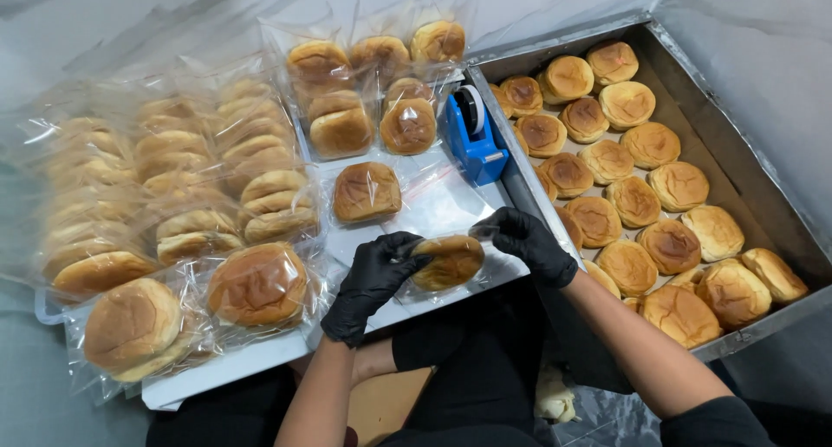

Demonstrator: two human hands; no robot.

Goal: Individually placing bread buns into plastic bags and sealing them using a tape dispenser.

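Both gloved hands, left hand (371,278) and right hand (529,242), grip a bagged bun (448,262) between them, pinching the bag taut, the blue tape dispenser (473,135) just beyond.

bun (449,262): glossy browned crust, clear shiny plastic bag | tray (763,187): dull metal | tape dispenser (475,137): blue plastic

cam: head-worn, single view | looks steeply down, fwd | close over white board (260,365) & metal tray (745,174)
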